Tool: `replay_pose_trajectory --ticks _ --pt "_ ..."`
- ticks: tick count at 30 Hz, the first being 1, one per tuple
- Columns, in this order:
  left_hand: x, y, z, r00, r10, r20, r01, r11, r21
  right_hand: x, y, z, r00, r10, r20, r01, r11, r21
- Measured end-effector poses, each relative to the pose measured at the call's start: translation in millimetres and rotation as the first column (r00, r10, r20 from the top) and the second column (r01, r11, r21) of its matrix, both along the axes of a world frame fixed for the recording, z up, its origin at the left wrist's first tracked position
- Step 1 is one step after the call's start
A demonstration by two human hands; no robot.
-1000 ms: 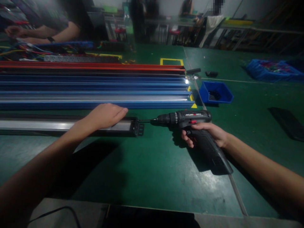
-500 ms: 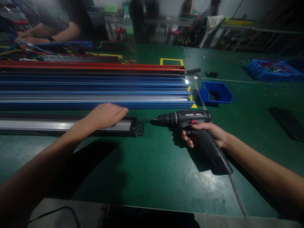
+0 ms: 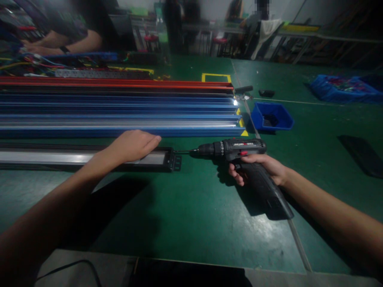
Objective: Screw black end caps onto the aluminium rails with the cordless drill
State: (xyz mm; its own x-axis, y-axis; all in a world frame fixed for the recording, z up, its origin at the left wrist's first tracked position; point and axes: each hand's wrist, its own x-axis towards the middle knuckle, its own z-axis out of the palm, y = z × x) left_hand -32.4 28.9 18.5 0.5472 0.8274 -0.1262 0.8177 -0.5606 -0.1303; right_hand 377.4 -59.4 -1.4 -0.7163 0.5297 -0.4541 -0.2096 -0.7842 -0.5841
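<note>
Drill (image 3: 256, 175) in right fist (image 3: 274, 170), left hand (image 3: 133, 146) flat on rail (image 3: 60, 158), green table (image 3: 197, 223), dim workshop (image 3: 287, 11)

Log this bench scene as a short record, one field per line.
Left hand: on top of the black rail
Right hand: gripping the drill
Bit: pointing left, at the black rail's right end
Beyond the black rail: blue rails, then an orange rail
Right of the blue rails: blue bin with dark pieces inside
Surface: green table
</note>
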Motion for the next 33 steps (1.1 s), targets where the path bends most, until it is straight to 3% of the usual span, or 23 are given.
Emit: replay_pose_trajectory --ticks 33 --pt "-0.6 0.9 0.0 1.000 -0.011 -0.024 0.011 1.000 -0.004 1.6 0.8 -3.4 0.999 0.015 -0.049 -0.016 1.000 -0.015"
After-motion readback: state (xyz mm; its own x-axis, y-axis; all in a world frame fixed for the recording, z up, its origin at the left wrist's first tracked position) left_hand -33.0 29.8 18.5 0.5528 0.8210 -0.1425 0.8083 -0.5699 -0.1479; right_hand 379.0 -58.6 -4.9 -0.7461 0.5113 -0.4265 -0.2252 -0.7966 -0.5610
